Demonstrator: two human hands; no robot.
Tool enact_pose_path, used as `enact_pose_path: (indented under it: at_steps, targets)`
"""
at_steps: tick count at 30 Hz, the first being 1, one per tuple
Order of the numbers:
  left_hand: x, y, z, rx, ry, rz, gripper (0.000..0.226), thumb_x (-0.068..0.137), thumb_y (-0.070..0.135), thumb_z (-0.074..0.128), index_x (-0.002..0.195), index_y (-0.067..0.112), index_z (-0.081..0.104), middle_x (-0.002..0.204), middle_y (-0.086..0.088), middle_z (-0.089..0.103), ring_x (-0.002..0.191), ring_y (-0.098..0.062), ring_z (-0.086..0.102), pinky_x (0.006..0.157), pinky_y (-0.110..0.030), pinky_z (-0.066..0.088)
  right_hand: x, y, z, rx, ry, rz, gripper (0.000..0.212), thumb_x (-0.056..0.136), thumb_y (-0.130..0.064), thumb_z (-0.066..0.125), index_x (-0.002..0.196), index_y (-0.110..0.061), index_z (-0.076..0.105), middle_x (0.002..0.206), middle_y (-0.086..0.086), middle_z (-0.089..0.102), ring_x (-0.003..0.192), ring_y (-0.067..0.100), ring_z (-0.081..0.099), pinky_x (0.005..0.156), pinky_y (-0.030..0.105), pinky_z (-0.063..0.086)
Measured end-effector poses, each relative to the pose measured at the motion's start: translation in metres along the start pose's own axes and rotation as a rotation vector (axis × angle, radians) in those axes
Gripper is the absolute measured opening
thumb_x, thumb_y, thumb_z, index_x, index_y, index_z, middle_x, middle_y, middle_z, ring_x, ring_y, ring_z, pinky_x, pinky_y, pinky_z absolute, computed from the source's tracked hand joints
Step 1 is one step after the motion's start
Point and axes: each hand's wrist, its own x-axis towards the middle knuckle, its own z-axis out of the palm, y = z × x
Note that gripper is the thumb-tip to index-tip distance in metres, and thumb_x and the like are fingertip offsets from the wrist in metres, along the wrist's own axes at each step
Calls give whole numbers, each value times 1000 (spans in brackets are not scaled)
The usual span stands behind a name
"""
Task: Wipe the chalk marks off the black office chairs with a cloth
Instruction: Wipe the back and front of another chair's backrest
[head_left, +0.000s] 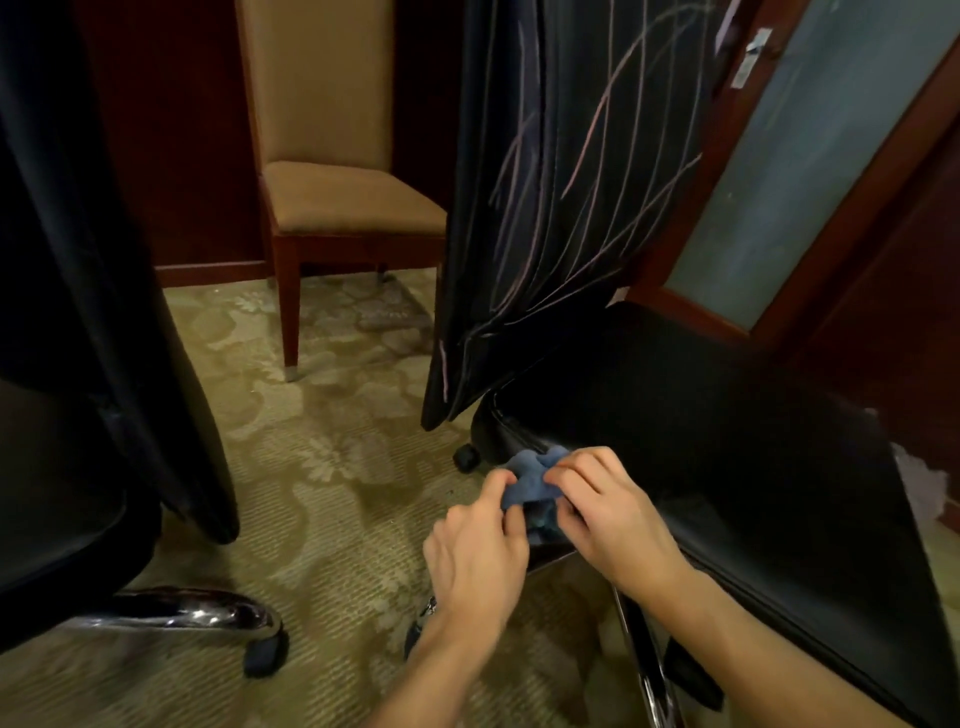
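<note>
Both hands are on the crumpled blue cloth (532, 480), around 5 o'clock in view: left hand (475, 545) pinches its left edge, right hand (608, 512) grips the right side, over the front corner of the black leather office chair's seat (727, 441). Pink chalk lines cover its ribbed backrest (571, 182) up at 1 o'clock. A tan upholstered wooden chair (337, 197) sits at 11.

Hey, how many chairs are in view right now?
3: a black office chair at left, a chalk-marked black office chair at right, and a tan wooden chair behind. Others may sit off-frame.
</note>
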Motion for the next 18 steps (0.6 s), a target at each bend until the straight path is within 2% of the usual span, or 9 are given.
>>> enact_pose_path:
  at_steps: [7, 12, 15, 18]
  targets:
    - [-3, 5, -1, 113, -87, 33, 44, 97, 45, 46, 140, 45, 38, 97, 5, 72, 98, -24, 66, 82, -38, 49, -10, -5, 3, -60, 46, 17, 26, 80, -13, 74, 104, -9, 68, 107, 6, 61, 100, 26, 57, 73, 40, 56]
    - [-2, 14, -7, 153, -76, 64, 40, 97, 43, 47, 137, 42, 41, 96, 4, 71, 97, -22, 67, 81, -36, 50, -7, -6, -4, 64, 11, 103, 23, 83, -17, 72, 104, -14, 65, 108, 0, 56, 101, 19, 52, 73, 34, 55]
    - [-6, 19, -13, 124, -5, 65, 39, 99, 40, 46, 137, 42, 38, 91, 2, 71, 90, -23, 68, 76, -37, 51, -3, -7, -10, 188, -1, 179, 19, 87, -22, 67, 105, -19, 62, 104, -8, 49, 98, 10, 46, 74, 28, 50]
    - [0, 27, -19, 7, 146, 110, 37, 97, 32, 54, 132, 39, 46, 80, 3, 71, 74, -22, 69, 64, -38, 53, 13, -1, -18, 341, 42, 218, 17, 91, -23, 65, 107, -23, 62, 103, -12, 46, 97, 6, 46, 78, 24, 47]
